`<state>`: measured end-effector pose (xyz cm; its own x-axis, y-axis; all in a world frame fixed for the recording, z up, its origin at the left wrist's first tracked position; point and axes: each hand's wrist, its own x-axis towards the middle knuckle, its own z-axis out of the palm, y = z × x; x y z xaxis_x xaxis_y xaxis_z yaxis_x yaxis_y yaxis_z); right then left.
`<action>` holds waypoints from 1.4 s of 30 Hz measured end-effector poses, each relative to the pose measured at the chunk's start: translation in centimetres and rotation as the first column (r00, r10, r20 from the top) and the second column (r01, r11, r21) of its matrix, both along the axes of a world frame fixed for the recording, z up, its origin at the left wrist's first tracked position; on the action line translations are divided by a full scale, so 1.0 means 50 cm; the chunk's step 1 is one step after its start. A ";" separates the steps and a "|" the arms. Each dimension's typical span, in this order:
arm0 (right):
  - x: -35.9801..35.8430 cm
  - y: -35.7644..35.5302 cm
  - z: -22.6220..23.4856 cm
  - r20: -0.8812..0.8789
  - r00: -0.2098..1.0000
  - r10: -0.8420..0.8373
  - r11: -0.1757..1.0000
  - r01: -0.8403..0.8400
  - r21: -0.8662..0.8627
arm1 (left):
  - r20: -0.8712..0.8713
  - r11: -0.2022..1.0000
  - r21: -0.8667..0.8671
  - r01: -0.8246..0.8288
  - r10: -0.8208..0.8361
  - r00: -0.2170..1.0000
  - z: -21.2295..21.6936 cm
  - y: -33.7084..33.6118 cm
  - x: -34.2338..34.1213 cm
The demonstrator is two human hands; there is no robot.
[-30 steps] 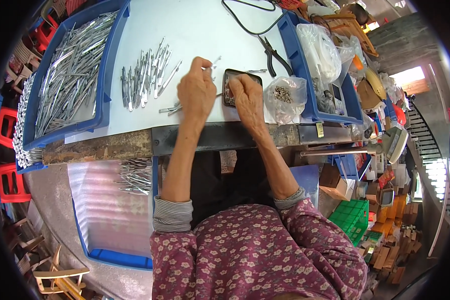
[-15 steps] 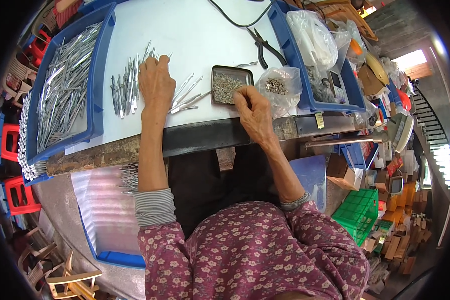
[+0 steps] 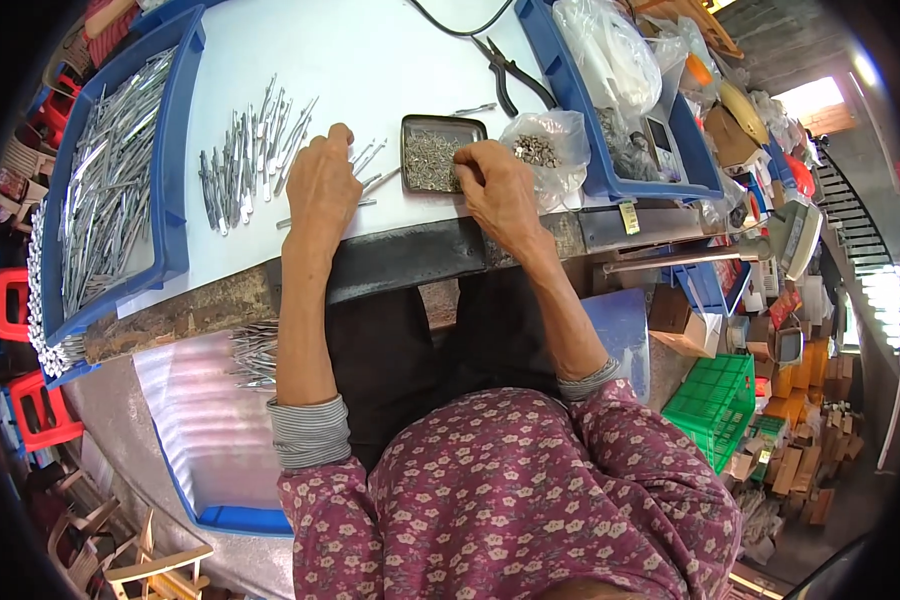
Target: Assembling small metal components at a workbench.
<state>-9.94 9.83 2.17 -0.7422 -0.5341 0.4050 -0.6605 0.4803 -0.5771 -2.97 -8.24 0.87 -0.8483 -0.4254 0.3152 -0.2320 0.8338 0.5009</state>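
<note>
At the tabletop's (image 3: 370, 70) near edge, a small metal tray (image 3: 440, 152) of tiny pins lies under the right hand (image 3: 498, 190), whose curled fingers pinch into its contents. Left hand (image 3: 322, 185), at 9 o'clock of the tray, rests palm-down, grip loose on loose metal rods (image 3: 245, 165). Clear bag (image 3: 545, 150) at 3 o'clock; pliers (image 3: 510, 75) at 12 o'clock; blue bin (image 3: 110, 190) far left.

A maroon top (image 3: 510, 500) with small pale flowers; grey ribbed cuffs (image 3: 310, 432) pushed up both bare forearms.
</note>
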 end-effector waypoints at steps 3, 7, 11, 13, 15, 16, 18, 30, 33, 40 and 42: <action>-0.009 -0.010 -0.008 -0.036 0.999 0.034 0.999 -0.032 0.043 | 0.084 0.999 -0.040 -0.012 0.015 0.996 0.010 0.010 -0.005; -0.008 -0.019 -0.002 -0.041 0.997 0.072 0.991 -0.067 0.113 | 0.079 0.991 -0.137 0.002 0.009 0.997 -0.003 0.008 -0.004; -0.014 -0.027 -0.006 -0.039 0.996 0.086 0.987 -0.080 0.138 | 0.061 0.991 -0.128 0.026 -0.018 0.998 0.000 0.007 -0.002; -0.019 -0.028 -0.009 -0.057 0.993 0.101 0.979 -0.089 0.181 | 0.075 0.991 -0.127 0.031 -0.021 0.997 0.004 0.010 -0.005; -0.023 -0.033 -0.013 -0.066 0.993 0.098 0.972 -0.081 0.221 | 0.090 0.991 -0.128 0.029 -0.018 0.996 0.004 0.011 -0.005; -0.025 -0.035 -0.016 -0.075 0.993 0.092 0.963 -0.069 0.260 | 0.083 0.987 -0.158 0.022 -0.009 0.997 0.000 0.012 -0.008; -0.031 -0.042 -0.020 -0.092 0.990 0.106 0.951 -0.074 0.302 | 0.074 0.982 -0.188 0.010 0.004 0.997 -0.004 0.011 -0.008; -0.030 -0.034 -0.014 -0.062 0.991 0.117 0.972 -0.102 0.210 | -0.316 0.999 0.041 -0.013 0.026 0.949 0.005 0.027 -0.019; -0.033 -0.034 -0.015 0.032 0.997 0.075 0.994 -0.078 0.074 | -0.344 0.950 0.302 0.074 0.036 0.938 0.029 0.038 -0.024; -0.053 -0.030 -0.012 0.461 0.885 0.061 0.982 0.029 -0.186 | -0.403 0.499 0.795 0.344 0.012 0.915 0.026 0.070 -0.025; -0.045 -0.033 0.012 0.561 0.824 0.072 0.973 0.066 -0.222 | -0.388 0.457 0.822 0.341 0.011 0.921 0.029 0.070 -0.023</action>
<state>-12.18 8.18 2.78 -0.8748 -0.4839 0.0249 -0.1883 0.2922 -0.9376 -4.14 -4.76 2.31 -0.8678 -0.4843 0.1114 0.1638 -0.0672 0.9842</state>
